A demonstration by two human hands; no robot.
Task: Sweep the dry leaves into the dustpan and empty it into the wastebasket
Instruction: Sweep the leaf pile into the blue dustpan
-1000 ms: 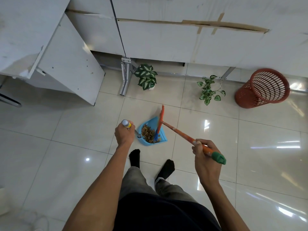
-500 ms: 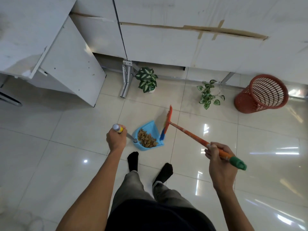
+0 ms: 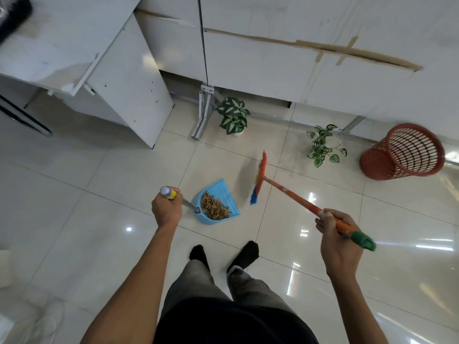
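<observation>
Broom (image 3: 259, 178) now clear of dustpan (image 3: 218, 203)

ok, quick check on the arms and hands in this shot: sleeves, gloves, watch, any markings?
Both forearms are bare right up to the frame's lower edge, so no sleeves show. The left hand and right hand have no gloves, and no rings, watch or wristbands are visible. No cables or markings appear either. Lower down, the person wears grey trousers and black socks.

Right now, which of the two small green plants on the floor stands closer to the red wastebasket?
The trailing plant with the loose, spread stems; it stands just left of the wastebasket. The bushy white-veined plant stands farther left, beside the metal bracket.
</observation>
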